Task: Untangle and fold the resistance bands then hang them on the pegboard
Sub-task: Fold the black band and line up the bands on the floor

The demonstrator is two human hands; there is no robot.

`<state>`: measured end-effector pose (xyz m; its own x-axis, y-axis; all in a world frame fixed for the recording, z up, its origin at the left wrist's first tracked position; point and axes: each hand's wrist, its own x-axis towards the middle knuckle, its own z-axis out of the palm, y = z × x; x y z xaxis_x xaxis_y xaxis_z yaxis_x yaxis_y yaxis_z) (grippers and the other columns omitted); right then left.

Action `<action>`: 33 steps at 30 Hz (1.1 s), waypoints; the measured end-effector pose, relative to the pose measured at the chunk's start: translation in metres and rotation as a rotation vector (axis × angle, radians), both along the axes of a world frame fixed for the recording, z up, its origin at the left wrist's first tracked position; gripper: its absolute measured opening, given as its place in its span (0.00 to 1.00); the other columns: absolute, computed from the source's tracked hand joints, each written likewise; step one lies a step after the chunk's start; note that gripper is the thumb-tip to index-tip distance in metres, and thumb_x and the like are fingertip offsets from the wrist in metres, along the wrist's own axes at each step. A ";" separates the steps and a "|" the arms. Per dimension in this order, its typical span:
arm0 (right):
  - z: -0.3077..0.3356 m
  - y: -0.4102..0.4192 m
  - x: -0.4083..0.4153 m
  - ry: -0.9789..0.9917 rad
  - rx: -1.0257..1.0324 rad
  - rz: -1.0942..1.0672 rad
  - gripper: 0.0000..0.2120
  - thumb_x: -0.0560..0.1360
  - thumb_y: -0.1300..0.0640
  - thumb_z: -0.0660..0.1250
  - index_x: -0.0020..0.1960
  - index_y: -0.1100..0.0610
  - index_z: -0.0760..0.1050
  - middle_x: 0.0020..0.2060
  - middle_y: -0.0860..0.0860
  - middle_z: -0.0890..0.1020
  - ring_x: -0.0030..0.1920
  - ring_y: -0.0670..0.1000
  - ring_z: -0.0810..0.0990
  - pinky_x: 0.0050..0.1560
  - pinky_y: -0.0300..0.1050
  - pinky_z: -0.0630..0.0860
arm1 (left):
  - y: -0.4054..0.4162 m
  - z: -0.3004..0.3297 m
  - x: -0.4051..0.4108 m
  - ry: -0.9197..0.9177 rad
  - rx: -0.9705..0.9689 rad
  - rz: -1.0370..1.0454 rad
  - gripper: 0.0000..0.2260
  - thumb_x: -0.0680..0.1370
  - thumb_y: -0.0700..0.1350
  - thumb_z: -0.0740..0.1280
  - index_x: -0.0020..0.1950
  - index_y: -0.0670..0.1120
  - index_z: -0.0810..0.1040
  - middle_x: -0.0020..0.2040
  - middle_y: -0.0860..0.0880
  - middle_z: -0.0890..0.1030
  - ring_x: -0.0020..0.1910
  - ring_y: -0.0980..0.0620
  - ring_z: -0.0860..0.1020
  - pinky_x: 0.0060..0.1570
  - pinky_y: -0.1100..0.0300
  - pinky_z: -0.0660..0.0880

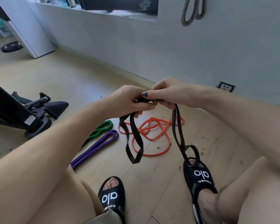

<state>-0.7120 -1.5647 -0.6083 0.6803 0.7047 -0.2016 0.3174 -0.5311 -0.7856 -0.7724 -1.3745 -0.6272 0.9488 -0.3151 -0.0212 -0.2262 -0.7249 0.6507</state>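
Above your slippered feet, your left hand and right hand each kept a closed grip on the black band; level its hanging loops before folding.

Light wood floor, grey wall with socket, white cabinet at left, daylight.

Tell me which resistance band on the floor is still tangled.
The thin orange rubber band, sprawled in crossing loops. The green band and purple band lie folded flat beside it; the black band is in both hands.
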 end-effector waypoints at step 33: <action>0.013 -0.039 0.027 0.091 -0.069 -0.012 0.18 0.79 0.48 0.70 0.38 0.59 0.73 0.25 0.50 0.67 0.26 0.50 0.64 0.30 0.43 0.66 | 0.036 -0.006 0.002 0.158 -0.097 0.117 0.13 0.82 0.54 0.69 0.45 0.46 0.75 0.36 0.51 0.72 0.33 0.56 0.70 0.35 0.65 0.66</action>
